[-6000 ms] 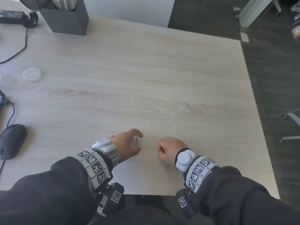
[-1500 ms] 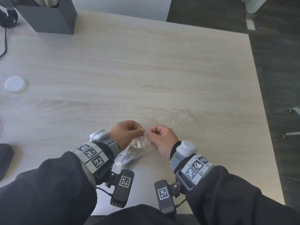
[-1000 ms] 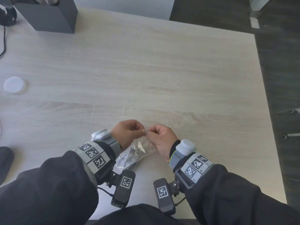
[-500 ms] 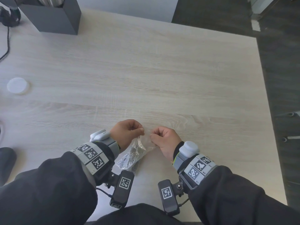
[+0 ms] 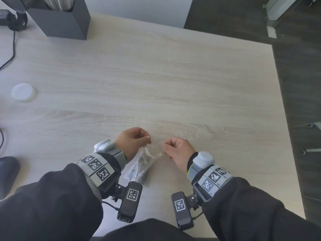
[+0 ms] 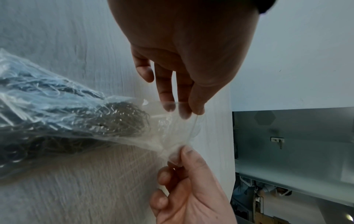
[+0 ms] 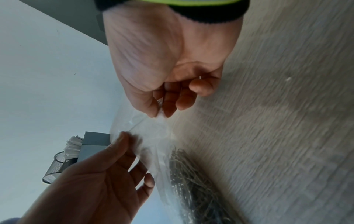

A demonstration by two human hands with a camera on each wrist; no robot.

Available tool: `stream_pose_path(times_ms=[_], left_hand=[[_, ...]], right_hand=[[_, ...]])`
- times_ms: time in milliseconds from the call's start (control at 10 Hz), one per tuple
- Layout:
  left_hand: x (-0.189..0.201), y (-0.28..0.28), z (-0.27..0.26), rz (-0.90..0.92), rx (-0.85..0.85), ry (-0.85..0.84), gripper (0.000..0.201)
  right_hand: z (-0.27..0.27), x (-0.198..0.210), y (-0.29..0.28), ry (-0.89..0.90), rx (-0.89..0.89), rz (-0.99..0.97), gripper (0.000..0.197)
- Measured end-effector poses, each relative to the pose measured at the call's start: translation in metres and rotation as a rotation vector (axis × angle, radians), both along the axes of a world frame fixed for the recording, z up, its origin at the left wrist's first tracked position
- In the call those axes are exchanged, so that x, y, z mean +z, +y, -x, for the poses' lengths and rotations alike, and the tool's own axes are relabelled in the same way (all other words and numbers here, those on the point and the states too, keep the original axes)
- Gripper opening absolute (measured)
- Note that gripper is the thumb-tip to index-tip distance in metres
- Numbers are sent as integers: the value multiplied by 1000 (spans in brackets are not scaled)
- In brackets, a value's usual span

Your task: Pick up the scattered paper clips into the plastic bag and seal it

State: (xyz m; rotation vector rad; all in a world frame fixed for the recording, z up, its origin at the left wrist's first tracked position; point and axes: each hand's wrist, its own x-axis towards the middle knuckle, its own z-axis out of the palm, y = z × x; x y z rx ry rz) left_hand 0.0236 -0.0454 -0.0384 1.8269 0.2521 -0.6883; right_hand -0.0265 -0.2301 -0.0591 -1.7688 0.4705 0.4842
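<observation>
Left grip: the left hand (image 5: 132,141) pinches one top corner of the plastic bag (image 5: 141,166) between thumb and fingertips (image 6: 182,112); the other fingers are curled in.
Right grip: the right hand (image 5: 177,151) pinches the opposite top corner between thumb and forefinger, with the remaining fingers (image 7: 184,100) folded toward the palm.
Bag mouth: the clear top edge (image 6: 172,121) is stretched between the two pinches, just above the bench (image 5: 173,84); whether its strip is pressed closed cannot be told.
Bag body: it hangs down and back from the mouth toward the person, its lower end resting on the bench between the two wrists.
Paper clips: a dense silvery tangle of paper clips (image 6: 118,119) sits inside the bag, bunched in its lower part; the right wrist view shows the same clips (image 7: 193,174) through the film.
Bench: pale wood grain, both hands near its near edge.
Farther off: a white round lid (image 5: 23,92) lies well to the left; a dark grey box (image 5: 64,23) stands at the far left corner, a mesh cup (image 7: 57,166) beside it; part of a black mouse (image 5: 7,173) shows at the left edge.
</observation>
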Motion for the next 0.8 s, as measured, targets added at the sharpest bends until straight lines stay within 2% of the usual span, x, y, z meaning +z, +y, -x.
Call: stream_pose_path(times_ms=[200,400,500,600,800], left_hand=[[3,6,1,15,40,-10,16],[8,8,11,22,65,-21,18],[10,10,11,7,73,-26,12],[19,15,13,-9,73,-32,4],[39,21,13,-18,67,-73,19]], right_hand=[[7,1,-4,4,41,49,15],[13,8,-2,-44,80,188,25],[13,10,-3,-30,45,196,25],[17,25,-5,-43,50,169,18],[11,42,-11,-121,-15,102,11]])
